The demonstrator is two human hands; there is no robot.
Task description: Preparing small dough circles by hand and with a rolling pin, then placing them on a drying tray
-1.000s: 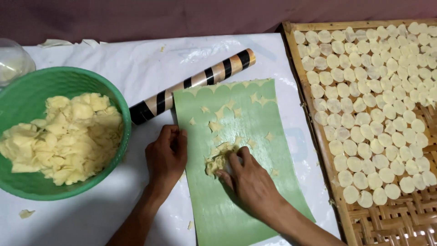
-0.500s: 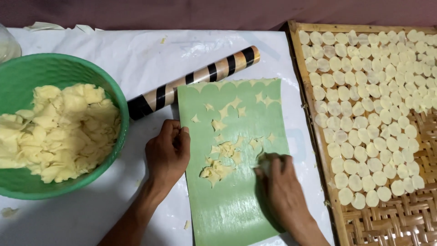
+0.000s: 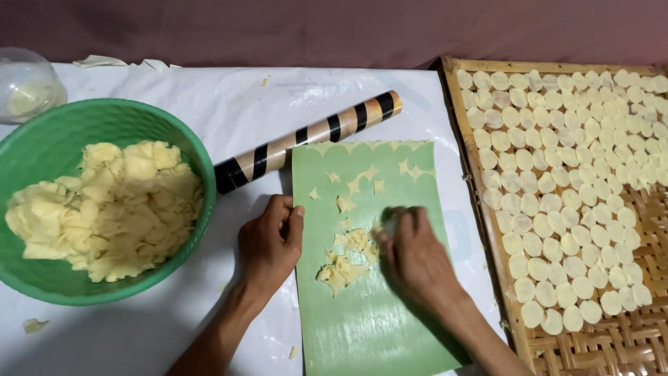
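Fingers (image 3: pixel 400 226) of the right hand (image 3: pixel 417 261) lie flat and close together, pressed down on the green mat (image 3: pixel 369 327) at the edge of a loose heap of dough scraps (image 3: pixel 344 261); a pale bit of dough shows just under the fingertips, but whether they pinch it or only push it cannot be told. Left hand (image 3: pixel 268 244) rests at the mat's left edge, its fingers curled loosely with the tips on the mat's border — pinning it, gripping nothing. The scraps sit near the middle of the mat, between the two hands, with smaller thin offcuts scattered above them toward the mat's scalloped far end. The mat lies lengthwise on the bench (image 3: pixel 229 104), which is covered in white sheeting. Just beyond the mat's upper left corner lies a roller (image 3: pixel 306 139) striped black and tan, set at a slant and touching or nearly touching the mat's top edge. To the left, well apart from the mat, a green bowl (image 3: pixel 42 139) holds a big pile of pale yellow dough pieces (image 3: pixel 111 209). Behind the bowl, at the far left corner, stands a clear plastic tub (image 3: pixel 28 83). On the right — just beside the mat — a woven bamboo tray (image 3: pixel 598 348) carries rows of small round dough discs (image 3: pixel 557 153), overlapping and filling most of it, with bare weave at its near right part.
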